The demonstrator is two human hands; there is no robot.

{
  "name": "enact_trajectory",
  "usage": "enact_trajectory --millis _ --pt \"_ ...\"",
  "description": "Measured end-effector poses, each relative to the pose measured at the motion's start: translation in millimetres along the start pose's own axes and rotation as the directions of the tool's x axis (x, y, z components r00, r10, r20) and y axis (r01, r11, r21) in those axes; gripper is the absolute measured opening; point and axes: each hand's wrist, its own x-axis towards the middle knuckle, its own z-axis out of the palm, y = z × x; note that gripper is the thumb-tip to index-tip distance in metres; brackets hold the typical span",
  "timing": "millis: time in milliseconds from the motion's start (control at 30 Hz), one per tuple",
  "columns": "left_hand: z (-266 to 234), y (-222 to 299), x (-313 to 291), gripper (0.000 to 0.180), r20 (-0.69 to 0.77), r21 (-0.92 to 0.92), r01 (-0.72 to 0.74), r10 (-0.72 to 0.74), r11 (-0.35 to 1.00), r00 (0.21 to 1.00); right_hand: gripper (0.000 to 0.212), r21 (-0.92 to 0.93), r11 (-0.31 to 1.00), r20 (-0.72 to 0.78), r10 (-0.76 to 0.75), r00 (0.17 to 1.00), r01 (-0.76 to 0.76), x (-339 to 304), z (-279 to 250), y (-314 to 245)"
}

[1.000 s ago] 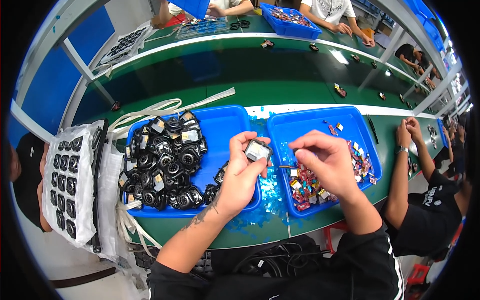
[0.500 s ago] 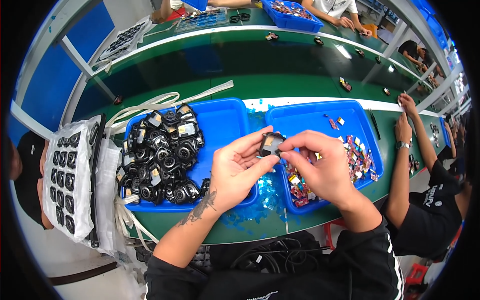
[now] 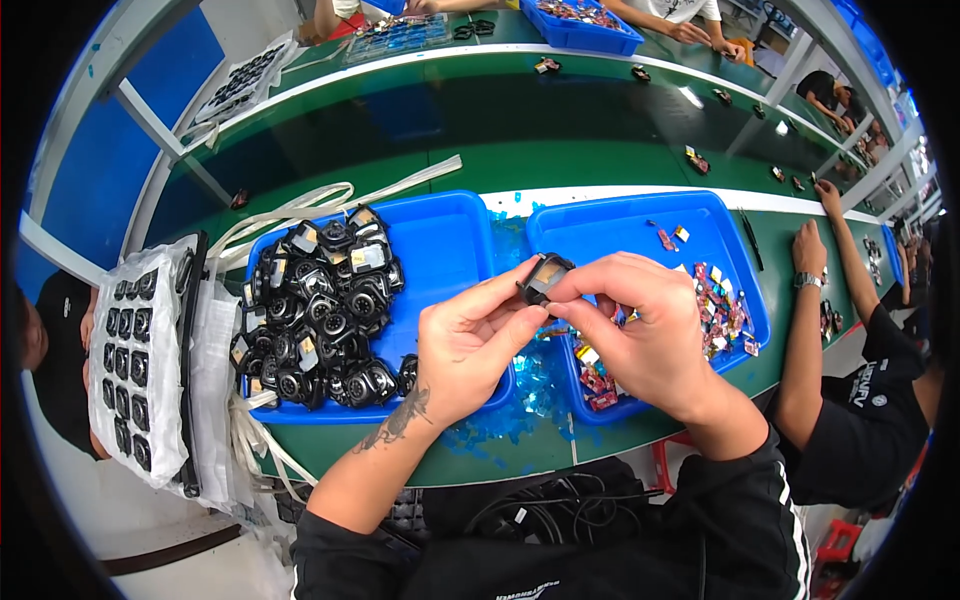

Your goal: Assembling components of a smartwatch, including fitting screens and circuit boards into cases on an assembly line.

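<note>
My left hand (image 3: 470, 345) and my right hand (image 3: 645, 335) meet above the gap between two blue trays, both pinching one small black part with a pale square face (image 3: 541, 278). The left blue tray (image 3: 440, 240) holds a heap of several similar black parts (image 3: 320, 305) on its left side. The right blue tray (image 3: 620, 225) holds small coloured bits (image 3: 720, 305) along its right and near edge.
Blue film scraps (image 3: 530, 385) lie on the green bench between the trays. A white bag with a tray of black parts (image 3: 135, 355) sits at the left, white straps (image 3: 300, 205) behind. Another person's arm (image 3: 805, 330) rests at the right. More trays and people line the far bench.
Both hands have lifted the black part up and slightly right, and the right fingers now close over its edge. The view has shifted a little.
</note>
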Motion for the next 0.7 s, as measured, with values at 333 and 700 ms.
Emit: enact_trajectory --millis 333,700 --pt "-0.1 2.1 -0.1 0.041 0.027 -0.008 0.034 -0.033 0.999 0.999 0.010 0.001 1.000 0.027 0.029 0.999 -0.029 1.4 0.4 0.9" --pt "-1.2 -2.5 -0.5 0.042 0.008 0.211 -0.028 0.027 0.977 1.000 0.008 -0.046 0.998 0.052 0.034 0.998 -0.031 3.3 -1.3 1.3"
